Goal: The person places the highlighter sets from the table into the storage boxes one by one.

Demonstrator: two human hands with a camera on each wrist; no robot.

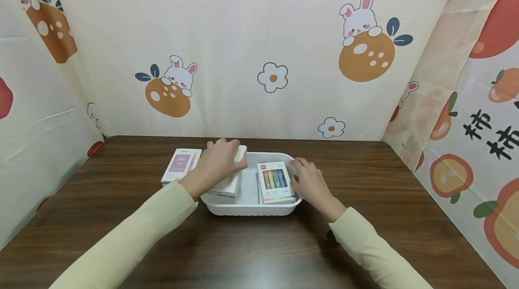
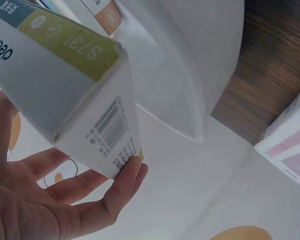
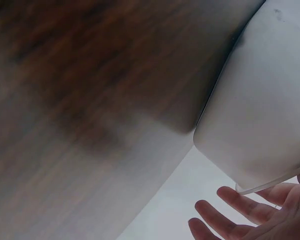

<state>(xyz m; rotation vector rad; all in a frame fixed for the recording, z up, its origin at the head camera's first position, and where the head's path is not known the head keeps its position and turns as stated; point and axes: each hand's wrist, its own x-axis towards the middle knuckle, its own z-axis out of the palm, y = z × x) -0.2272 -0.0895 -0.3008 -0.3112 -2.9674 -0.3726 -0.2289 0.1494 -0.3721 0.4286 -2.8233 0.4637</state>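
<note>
My left hand (image 1: 219, 161) grips a white carton (image 2: 55, 75) with a yellow-green band, the marking S731 and a barcode. In the left wrist view its fingers bend round the barcode end. The carton is at the left end of a white plastic basin (image 1: 250, 210); whether it touches the bottom cannot be told. On the right side of the basin lies a white box of coloured sticks (image 1: 276, 183), its window showing several colours. My right hand (image 1: 312, 183) is at the basin's right rim, fingers loosely extended and spread in the right wrist view.
A white box with a purple-pink panel (image 1: 180, 165) lies on the dark wooden table (image 1: 259, 253), just left of the basin. Behind the table's far edge hangs a curtain (image 1: 235, 100) with rabbit and fruit prints. More printed cloth (image 1: 466, 145) closes off the right side.
</note>
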